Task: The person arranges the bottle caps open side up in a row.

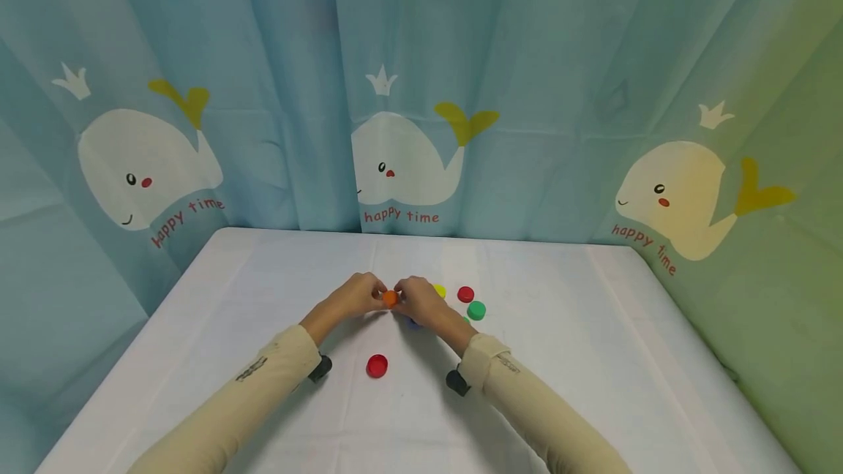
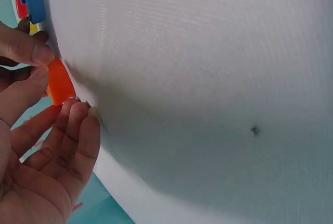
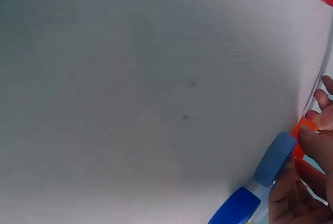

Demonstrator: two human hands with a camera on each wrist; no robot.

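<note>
Both hands meet at an orange bottle cap [image 1: 391,299] near the middle of the table. My left hand [image 1: 356,295] pinches it between thumb and finger, the other fingers spread below it in the left wrist view. From the opposite side my right hand [image 1: 423,303] grips the same cap with its thumb and fingers. A light blue cap [image 3: 276,159] stands close beside the right fingers, and a darker blue cap [image 3: 237,207] is next to it. Nearer the person lies a red cap [image 1: 377,366] with its hollow side up.
Right of the hands lie a yellow cap [image 1: 440,290], another red cap [image 1: 465,294] and a green cap [image 1: 476,310]. A second green cap [image 1: 466,320] is partly hidden by the right wrist. The white table [image 1: 560,357] backs onto a blue whale-print curtain [image 1: 546,93].
</note>
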